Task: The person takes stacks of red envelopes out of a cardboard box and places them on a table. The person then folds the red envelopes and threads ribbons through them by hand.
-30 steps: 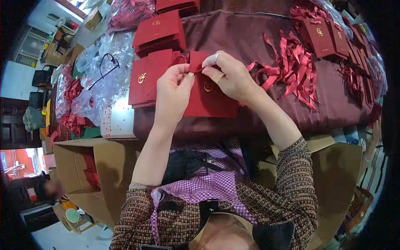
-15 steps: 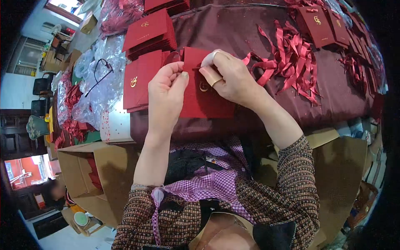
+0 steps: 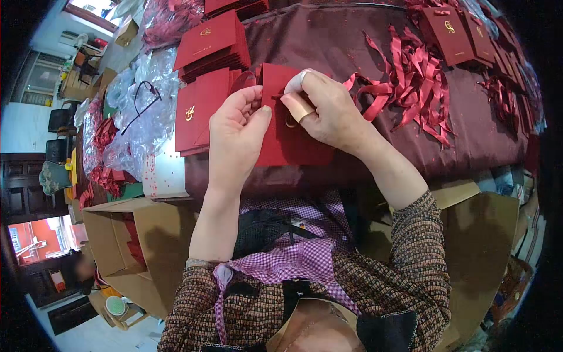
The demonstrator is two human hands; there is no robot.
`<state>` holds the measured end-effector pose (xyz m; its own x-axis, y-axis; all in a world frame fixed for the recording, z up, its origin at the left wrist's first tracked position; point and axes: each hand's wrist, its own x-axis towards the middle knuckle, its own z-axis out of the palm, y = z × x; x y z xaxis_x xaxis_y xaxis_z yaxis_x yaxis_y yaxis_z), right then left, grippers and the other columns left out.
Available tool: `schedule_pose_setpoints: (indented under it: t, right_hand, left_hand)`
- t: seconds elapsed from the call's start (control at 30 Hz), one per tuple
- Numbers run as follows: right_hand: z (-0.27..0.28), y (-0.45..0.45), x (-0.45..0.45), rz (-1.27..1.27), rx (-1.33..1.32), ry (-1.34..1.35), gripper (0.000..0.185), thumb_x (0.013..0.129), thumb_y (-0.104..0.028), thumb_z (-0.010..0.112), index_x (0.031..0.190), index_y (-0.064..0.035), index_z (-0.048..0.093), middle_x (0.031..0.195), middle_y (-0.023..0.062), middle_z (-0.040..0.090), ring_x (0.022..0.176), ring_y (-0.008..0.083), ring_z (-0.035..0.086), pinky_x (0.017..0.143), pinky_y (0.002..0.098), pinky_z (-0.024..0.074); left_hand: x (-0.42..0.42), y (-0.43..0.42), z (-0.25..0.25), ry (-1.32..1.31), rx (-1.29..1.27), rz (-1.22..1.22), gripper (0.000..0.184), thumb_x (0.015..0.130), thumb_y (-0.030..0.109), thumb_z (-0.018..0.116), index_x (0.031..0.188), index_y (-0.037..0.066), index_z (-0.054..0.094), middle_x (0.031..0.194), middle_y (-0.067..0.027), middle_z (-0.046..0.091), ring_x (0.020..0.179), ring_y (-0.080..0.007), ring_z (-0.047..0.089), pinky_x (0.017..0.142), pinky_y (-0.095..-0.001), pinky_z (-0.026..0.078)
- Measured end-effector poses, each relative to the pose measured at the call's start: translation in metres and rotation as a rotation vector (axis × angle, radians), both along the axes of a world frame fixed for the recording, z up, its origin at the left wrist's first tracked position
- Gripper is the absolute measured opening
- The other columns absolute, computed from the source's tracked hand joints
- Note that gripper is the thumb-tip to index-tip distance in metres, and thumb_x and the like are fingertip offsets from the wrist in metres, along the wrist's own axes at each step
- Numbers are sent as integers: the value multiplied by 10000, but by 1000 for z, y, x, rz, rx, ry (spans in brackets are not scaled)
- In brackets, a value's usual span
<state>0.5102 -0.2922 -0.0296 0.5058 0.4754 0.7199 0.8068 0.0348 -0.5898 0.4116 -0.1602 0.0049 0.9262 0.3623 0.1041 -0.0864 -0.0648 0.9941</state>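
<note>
A red paper bag (image 3: 293,146) with a partly covered gold logo lies on the dark red tablecloth in front of me. My left hand (image 3: 237,126) pinches its left edge, thumb on the front and fingers curled. A loop of red ribbon (image 3: 241,80) shows just beyond those fingers. My right hand (image 3: 328,108) is closed over the upper front of the bag, pinching a short dark red ribbon end (image 3: 277,95). White wrapping covers its index fingertip, and a tan band circles another finger. The exact contact between fingertips and ribbon is partly hidden.
Stacked red bags (image 3: 202,108) stand left of my left hand, with another stack (image 3: 214,44) behind. Loose red ribbons (image 3: 410,88) are heaped on the right, near finished-looking bags (image 3: 448,35). Glasses (image 3: 141,105) rest on clear plastic. Cardboard boxes (image 3: 132,252) stand below the table.
My left thumb has moved slightly right, further over the bag's front. My right hand has barely moved and keeps its pinch. The whole view has shifted a little.
</note>
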Motion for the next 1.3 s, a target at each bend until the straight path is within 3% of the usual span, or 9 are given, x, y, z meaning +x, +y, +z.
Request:
schedule_pose_setpoints:
  t: [0.1,0.17,0.47,0.53,0.67,1.0,1.1,1.17,1.3]
  right_hand:
    - [1,-1,0,-7,-8,32,138,757,-59,628,781,-15,499,718,135,556,683,326,575,595,389,461]
    - [2,-2,-1,-12,-6,32,136,762,-70,623,780,-14,501,710,135,556,676,325,576,594,389,460]
    - [7,-8,-5,26,-50,192,133,792,-99,610,812,-5,517,721,154,565,661,316,581,591,377,462]
    - [10,-10,-6,13,-78,210,88,816,-42,598,822,12,529,746,125,587,684,223,586,626,311,457]
    - [6,-7,-5,23,-26,197,138,791,-99,613,808,-4,514,721,158,567,662,321,583,590,378,465]
    - [7,-5,-6,-1,-19,69,146,751,-75,624,764,-18,490,690,138,543,644,318,569,569,389,456]
    - [5,-3,-5,-57,-7,-95,147,728,-59,619,754,-25,478,677,130,533,644,318,566,566,394,461]
    - [4,-2,-6,-102,0,-198,147,718,-52,615,752,-27,474,674,128,531,647,318,565,567,395,465]
    - [5,-3,-6,-126,-40,-197,145,712,-51,612,755,-29,475,679,127,537,657,316,571,573,394,471]
  left_hand:
    - [-1,-5,1,-12,20,14,255,838,-40,543,1092,-68,543,957,-67,604,844,-73,550,764,-205,449]
    - [-2,-8,1,-60,168,42,244,836,-34,553,1077,-70,543,929,-59,603,823,-69,544,747,-202,447]
    - [0,-9,-2,-47,206,79,202,833,-21,568,1030,-60,553,845,-28,585,759,-55,516,684,-198,442]
    - [0,-10,0,-49,200,81,202,833,-19,569,1029,-60,554,844,-29,585,758,-55,516,684,-198,442]
    - [0,-10,-1,-67,215,78,206,833,-14,573,1033,-60,556,843,-27,584,756,-53,513,683,-199,442]
    - [0,-11,-3,-63,309,92,212,817,-8,572,1024,-56,567,813,-45,592,719,-67,521,646,-214,451]
    - [-1,-16,-3,-90,411,138,207,809,-12,576,1012,-48,572,770,-49,583,684,-71,523,619,-224,455]
    - [-1,-17,-4,-205,626,151,192,805,-17,575,995,-44,575,749,-57,585,659,-75,530,597,-233,460]
    - [1,-11,-2,-93,384,102,186,810,-28,574,995,-47,572,801,-38,595,735,-67,541,662,-215,458]
